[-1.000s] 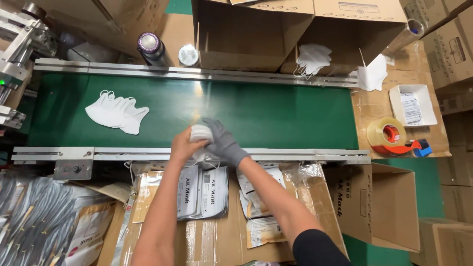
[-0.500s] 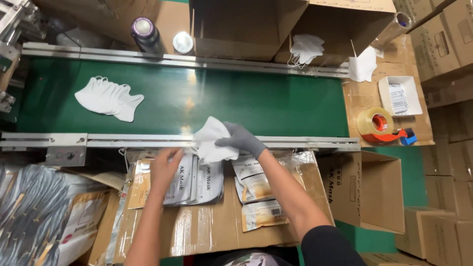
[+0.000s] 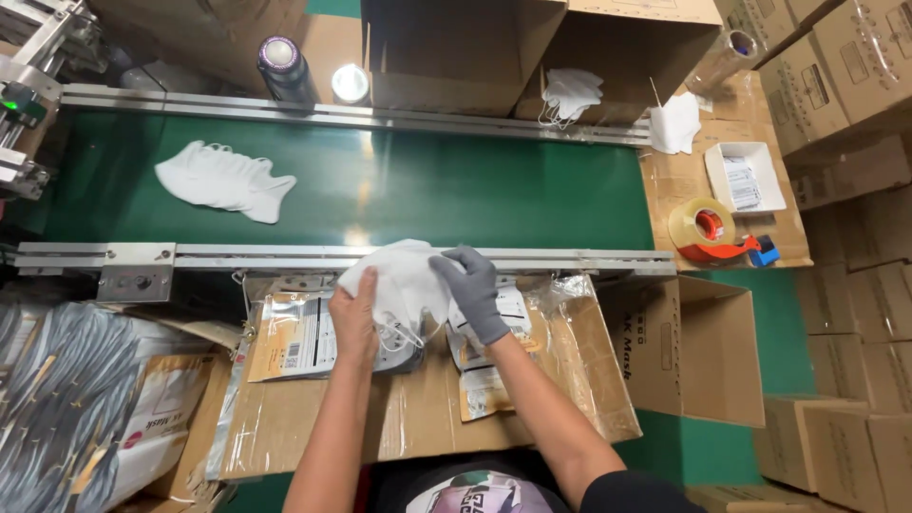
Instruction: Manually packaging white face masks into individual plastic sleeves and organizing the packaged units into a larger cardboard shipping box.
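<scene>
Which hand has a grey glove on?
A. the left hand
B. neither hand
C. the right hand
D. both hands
C: the right hand wears a grey knit glove, while the left hand is bare; both grip the bundle of white fabric face masks.

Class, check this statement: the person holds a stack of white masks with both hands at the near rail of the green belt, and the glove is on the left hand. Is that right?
Not quite. In the head view the grey glove is on the right hand; the left hand is bare. The rest stands: both hands hold the white masks at the near rail of the green belt.
</scene>
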